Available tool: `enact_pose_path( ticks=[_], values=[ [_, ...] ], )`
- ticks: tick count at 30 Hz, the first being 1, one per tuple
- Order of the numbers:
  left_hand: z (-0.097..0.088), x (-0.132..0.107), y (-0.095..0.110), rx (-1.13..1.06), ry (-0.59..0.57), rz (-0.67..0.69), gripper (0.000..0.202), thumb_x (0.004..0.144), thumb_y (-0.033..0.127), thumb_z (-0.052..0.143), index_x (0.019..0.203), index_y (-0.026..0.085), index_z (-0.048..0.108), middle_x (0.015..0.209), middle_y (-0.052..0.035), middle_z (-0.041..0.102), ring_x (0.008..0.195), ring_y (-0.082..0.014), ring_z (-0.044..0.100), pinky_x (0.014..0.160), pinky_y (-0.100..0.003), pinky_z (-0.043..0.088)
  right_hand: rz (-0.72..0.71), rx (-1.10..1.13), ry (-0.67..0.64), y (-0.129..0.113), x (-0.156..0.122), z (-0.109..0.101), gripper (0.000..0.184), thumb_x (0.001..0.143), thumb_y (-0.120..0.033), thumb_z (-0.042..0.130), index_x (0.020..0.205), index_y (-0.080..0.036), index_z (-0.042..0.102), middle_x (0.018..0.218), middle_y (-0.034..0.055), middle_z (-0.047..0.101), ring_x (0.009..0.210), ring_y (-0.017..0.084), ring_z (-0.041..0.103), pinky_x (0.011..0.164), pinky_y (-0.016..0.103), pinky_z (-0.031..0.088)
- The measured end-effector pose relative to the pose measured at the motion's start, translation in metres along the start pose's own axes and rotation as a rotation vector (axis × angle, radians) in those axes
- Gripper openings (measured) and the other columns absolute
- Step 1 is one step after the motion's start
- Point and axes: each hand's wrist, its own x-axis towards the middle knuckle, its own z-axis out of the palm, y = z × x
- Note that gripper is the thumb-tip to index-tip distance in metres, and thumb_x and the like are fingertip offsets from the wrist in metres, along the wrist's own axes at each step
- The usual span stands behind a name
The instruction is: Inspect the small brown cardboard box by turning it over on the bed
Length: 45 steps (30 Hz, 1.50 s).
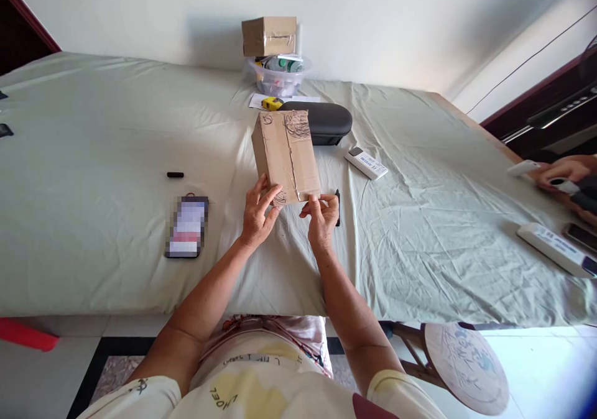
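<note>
A brown cardboard box (291, 151) with dark scribbles at its corners and a taped seam is between my hands in the middle of the table. My left hand (256, 214) grips its near left corner, the fingers lying along the side and top. At the near right corner, my right hand (323, 221) pinches the edge between thumb and fingers. Just beside the right hand lies a slim black object (338, 207), partly hidden by the fingers. Behind the box sits a dark hard-shell case (326, 120), its left part covered by the box.
A blurred-screen phone (187, 226) and a black cap-like piece (175, 174) lie left. A white device (367, 163) is to the right. At the back are a yellow tape measure (272, 103) and a plastic basket (278, 83) bearing another box (269, 36). Another person's hands (566, 173) work far right.
</note>
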Motion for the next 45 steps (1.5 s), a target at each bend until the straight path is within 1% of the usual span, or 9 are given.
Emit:
enact_pose_path(
  ticks=[14,22,27,30,33,35,38,41,45],
  values=[
    [-0.01,0.004,0.005,-0.001,0.118,-0.119,0.038,0.108,0.046,0.052,0.136,0.026,0.067,0.15,-0.013,0.063,0.131,-0.0245,0.064,0.109,-0.042,0.055,-0.121,-0.079,-0.011,-0.008,-0.004,0.0,0.052,0.09,-0.072,0.066,0.076,-0.024,0.05,0.057,-0.0063,0.056,0.047,0.01,0.054,0.053,0.026,0.049],
    [-0.005,0.004,-0.015,-0.001,0.055,-0.149,0.051,0.11,0.042,0.041,0.16,0.027,0.043,0.157,-0.012,0.056,0.145,-0.0242,0.054,0.121,-0.042,0.045,0.036,-0.134,-0.085,0.016,0.002,0.003,0.035,0.086,-0.056,0.069,0.096,-0.023,0.066,0.062,-0.0063,0.058,0.057,0.012,0.059,0.057,0.025,0.05],
    [-0.002,0.001,-0.018,0.015,0.055,-0.168,0.051,0.11,0.04,0.04,0.159,0.027,0.043,0.157,-0.0118,0.055,0.143,-0.0245,0.054,0.121,-0.042,0.045,0.035,-0.297,-0.086,0.025,0.003,-0.003,0.03,0.086,-0.051,0.064,0.088,-0.021,0.066,0.066,-0.0031,0.063,0.061,0.014,0.061,0.063,0.027,0.051],
    [0.002,-0.001,-0.019,0.009,0.073,-0.215,0.052,0.108,0.039,0.046,0.158,0.026,0.043,0.155,-0.0132,0.057,0.136,-0.0249,0.059,0.114,-0.041,0.052,-0.018,-0.423,-0.11,0.028,0.005,-0.006,0.026,0.086,-0.047,0.063,0.084,-0.021,0.065,0.072,-0.0004,0.067,0.069,0.015,0.063,0.069,0.028,0.051],
    [0.006,-0.004,-0.025,-0.041,0.077,-0.346,0.062,0.101,0.034,0.057,0.16,0.023,0.037,0.142,-0.0151,0.065,0.115,-0.0236,0.069,0.095,-0.036,0.061,-0.083,-0.547,-0.143,0.032,0.008,-0.01,0.019,0.087,-0.041,0.061,0.081,-0.022,0.064,0.077,0.0013,0.069,0.075,0.018,0.064,0.075,0.031,0.051],
    [0.007,-0.006,-0.031,-0.06,0.06,-0.436,0.06,0.096,0.026,0.062,0.153,0.021,0.044,0.13,-0.014,0.07,0.102,-0.0223,0.071,0.085,-0.034,0.062,-0.104,-0.657,-0.18,0.035,0.01,-0.011,0.015,0.087,-0.035,0.06,0.08,-0.022,0.064,0.082,0.0028,0.07,0.081,0.02,0.065,0.08,0.034,0.05],
    [0.006,-0.007,-0.036,0.025,-0.023,-0.528,0.036,0.089,0.014,0.066,0.123,0.02,0.062,0.115,-0.0105,0.072,0.089,-0.0214,0.071,0.086,-0.037,0.059,-0.096,-0.862,-0.22,0.038,0.011,-0.013,0.008,0.088,-0.029,0.064,0.085,-0.023,0.067,0.096,0.0067,0.073,0.098,0.025,0.065,0.093,0.041,0.048],
    [0.004,-0.008,-0.035,0.23,-0.149,-0.563,0.018,0.085,0.01,0.071,0.098,0.019,0.062,0.102,-0.0106,0.07,0.098,-0.0271,0.069,0.095,-0.044,0.055,-0.081,-1.009,-0.239,0.038,0.01,-0.013,0.005,0.088,-0.027,0.067,0.089,-0.023,0.07,0.11,0.0092,0.073,0.11,0.029,0.062,0.1,0.046,0.043],
    [0.003,-0.01,-0.032,0.415,-0.223,-0.517,0.018,0.084,0.009,0.072,0.087,0.019,0.058,0.099,-0.0139,0.068,0.112,-0.0344,0.063,0.102,-0.053,0.049,-0.085,-1.069,-0.272,0.037,0.008,-0.011,0.006,0.09,-0.026,0.066,0.089,-0.023,0.072,0.118,0.0102,0.073,0.116,0.031,0.059,0.103,0.049,0.04]
  ],
)
